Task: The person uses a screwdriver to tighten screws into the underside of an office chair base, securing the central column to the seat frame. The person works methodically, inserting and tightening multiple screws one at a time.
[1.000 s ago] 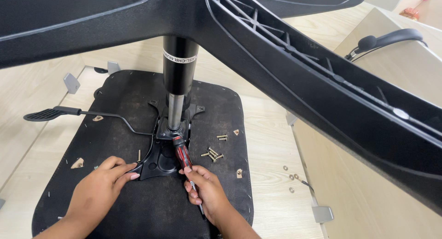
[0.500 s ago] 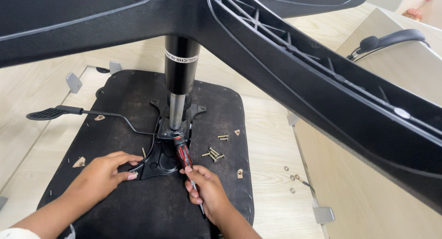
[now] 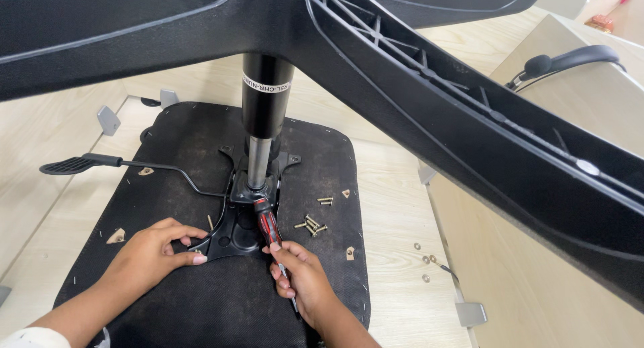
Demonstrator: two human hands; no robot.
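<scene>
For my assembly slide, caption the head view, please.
Left hand steadies black metal chair mechanism plate; right hand holds red-and-black-handled screwdriver beside loose brass screws.

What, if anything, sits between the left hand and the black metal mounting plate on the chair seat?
Nothing visible does. The left hand has its fingertips right at the edge of the black metal mounting plate, while the right hand holds the red-and-black screwdriver beside it.

Bright, even daylight; soft shadows only. Sharp focus throughout, no glare. Slight wide-angle stretch toward frame edges.
</scene>
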